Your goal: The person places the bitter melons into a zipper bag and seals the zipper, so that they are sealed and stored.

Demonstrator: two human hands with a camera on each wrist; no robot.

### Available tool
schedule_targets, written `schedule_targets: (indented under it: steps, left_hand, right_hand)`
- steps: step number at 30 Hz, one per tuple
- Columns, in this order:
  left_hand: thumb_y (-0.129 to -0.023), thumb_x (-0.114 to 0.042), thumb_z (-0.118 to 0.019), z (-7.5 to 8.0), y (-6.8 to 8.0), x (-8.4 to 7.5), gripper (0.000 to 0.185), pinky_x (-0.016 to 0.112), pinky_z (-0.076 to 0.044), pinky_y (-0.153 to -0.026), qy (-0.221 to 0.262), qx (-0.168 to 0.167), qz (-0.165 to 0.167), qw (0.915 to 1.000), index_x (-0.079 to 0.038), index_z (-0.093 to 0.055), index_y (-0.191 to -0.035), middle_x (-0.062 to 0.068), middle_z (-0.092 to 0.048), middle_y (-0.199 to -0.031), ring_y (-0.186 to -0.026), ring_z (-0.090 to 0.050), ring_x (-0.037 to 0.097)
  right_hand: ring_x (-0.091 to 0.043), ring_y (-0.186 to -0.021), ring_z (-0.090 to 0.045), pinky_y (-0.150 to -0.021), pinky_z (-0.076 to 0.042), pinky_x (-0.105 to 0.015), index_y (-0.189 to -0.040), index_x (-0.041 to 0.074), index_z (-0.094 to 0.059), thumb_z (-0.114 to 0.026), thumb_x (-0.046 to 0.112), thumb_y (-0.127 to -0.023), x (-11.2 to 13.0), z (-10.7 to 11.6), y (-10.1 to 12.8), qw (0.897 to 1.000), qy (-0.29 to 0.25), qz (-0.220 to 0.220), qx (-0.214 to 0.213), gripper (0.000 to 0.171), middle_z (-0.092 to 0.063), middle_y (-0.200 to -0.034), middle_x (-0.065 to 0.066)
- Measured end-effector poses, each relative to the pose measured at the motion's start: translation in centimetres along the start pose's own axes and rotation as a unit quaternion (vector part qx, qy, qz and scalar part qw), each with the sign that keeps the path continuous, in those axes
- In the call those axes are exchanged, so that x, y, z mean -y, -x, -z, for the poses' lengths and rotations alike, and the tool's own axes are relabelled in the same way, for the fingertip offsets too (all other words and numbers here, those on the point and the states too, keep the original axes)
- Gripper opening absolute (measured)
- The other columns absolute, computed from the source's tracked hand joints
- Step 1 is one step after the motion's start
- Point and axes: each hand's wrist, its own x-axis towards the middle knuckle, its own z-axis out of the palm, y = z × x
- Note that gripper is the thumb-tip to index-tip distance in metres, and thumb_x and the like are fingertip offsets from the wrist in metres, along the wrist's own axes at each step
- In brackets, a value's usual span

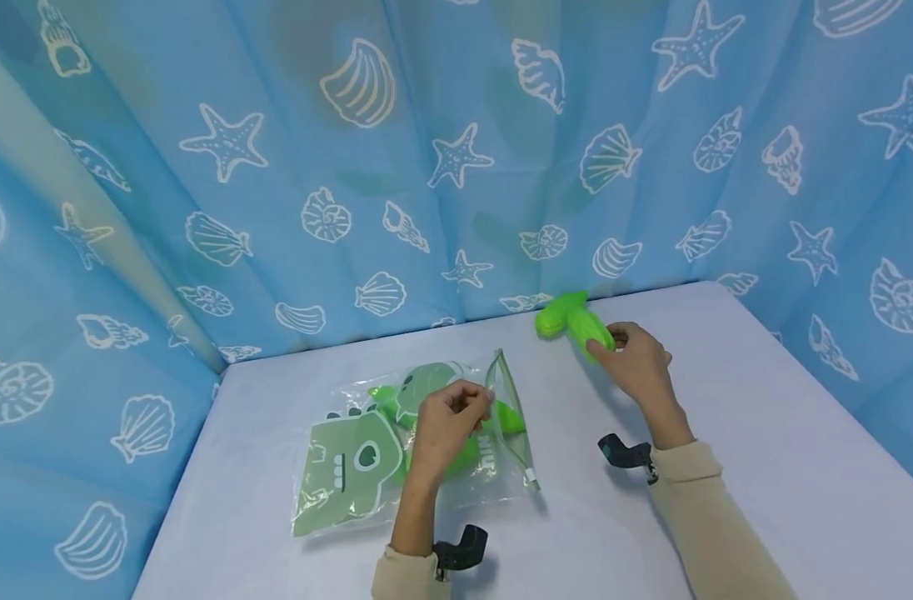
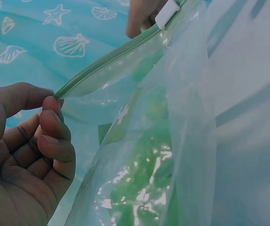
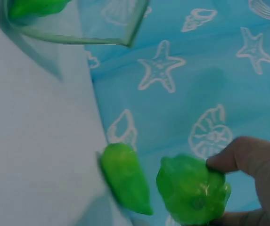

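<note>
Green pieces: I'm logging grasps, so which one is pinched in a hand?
The lumpy piece, pinched by the right hand. The tapered piece beside it lies unheld on the table; the others are inside the bag.

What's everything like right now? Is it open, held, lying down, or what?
Bag: open
White slider: near one end of the bag's opening
Left hand: pinching the bag's edge
Nearer green thing: held
Right hand: pinching it
Farther green thing: lying down
Green stuff: inside the bag
</note>
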Motion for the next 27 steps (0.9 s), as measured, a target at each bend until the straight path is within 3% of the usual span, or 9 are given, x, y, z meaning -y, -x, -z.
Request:
schedule_targets:
  steps: [5, 8, 16, 22, 27]
  left_hand:
    - [-0.09, -0.019, -0.06, 0.3, 0.0, -0.4, 0.019, 0.022, -0.042, -0.051, -0.009, -0.014, 0.009, 0.9998, -0.001, -0.066, -0.092, 0.017, -0.063, -0.076, -0.067, -0.057, 0.037]
    - [-0.09, -0.02, -0.06, 0.4, -0.1, -0.2, 0.019, 0.022, -0.042, -0.051, -0.011, -0.012, 0.012, 0.9998, -0.001, -0.066, -0.092, 0.018, -0.063, -0.076, -0.067, -0.057, 0.038]
    - [-0.088, -0.03, -0.062, 0.2, -1.4, 2.3, 0.024, 0.024, -0.041, -0.049, 0.0, -0.007, 0.0, 1.0, -0.007, -0.067, -0.091, 0.014, -0.063, -0.074, -0.065, -0.057, 0.035]
    - [-0.087, -0.035, -0.063, 0.0, -1.6, 2.7, 0.022, 0.027, -0.045, -0.051, -0.009, -0.021, -0.006, 0.9997, -0.014, -0.067, -0.087, 0.007, -0.063, -0.071, -0.061, -0.057, 0.028]
    - [-0.086, -0.035, -0.064, -0.1, -1.3, 3.0, 0.021, 0.028, -0.045, -0.051, -0.01, -0.021, 0.003, 0.9997, -0.015, -0.067, -0.086, 0.005, -0.063, -0.07, -0.062, -0.058, 0.029]
  right_hand:
    - [-0.034, -0.103, -0.05, -0.085, -0.034, -0.05, -0.123, 0.001, -0.051, -0.059, 0.048, -0.085, 0.7, 0.8, 0.1, 0.999, -0.013, 0.041, 0.013, 0.061, -0.057, -0.11, -0.018]
    - [-0.032, -0.104, -0.05, -0.078, -0.043, -0.046, -0.124, 0.004, -0.051, -0.059, 0.051, -0.084, 0.6, 1.1, 0.3, 0.998, -0.013, 0.051, 0.04, 0.063, -0.056, -0.112, -0.016]
    - [-0.028, -0.105, -0.05, -0.084, -0.039, -0.047, -0.119, 0.01, -0.056, -0.062, 0.048, -0.083, 0.0, 2.6, 0.5, 0.987, -0.008, 0.112, 0.114, 0.053, -0.058, -0.11, -0.01]
    - [-0.02, -0.1, -0.05, -0.088, -0.035, -0.046, -0.115, 0.014, -0.059, -0.067, 0.042, -0.082, 0.5, 2.5, 1.0, 0.972, -0.016, 0.162, 0.172, 0.044, -0.06, -0.106, -0.001]
    - [-0.017, -0.099, -0.052, -0.087, -0.036, -0.044, -0.115, 0.016, -0.06, -0.071, 0.038, -0.079, 1.1, 2.1, 1.6, 0.962, -0.021, 0.184, 0.203, 0.043, -0.061, -0.105, 0.003]
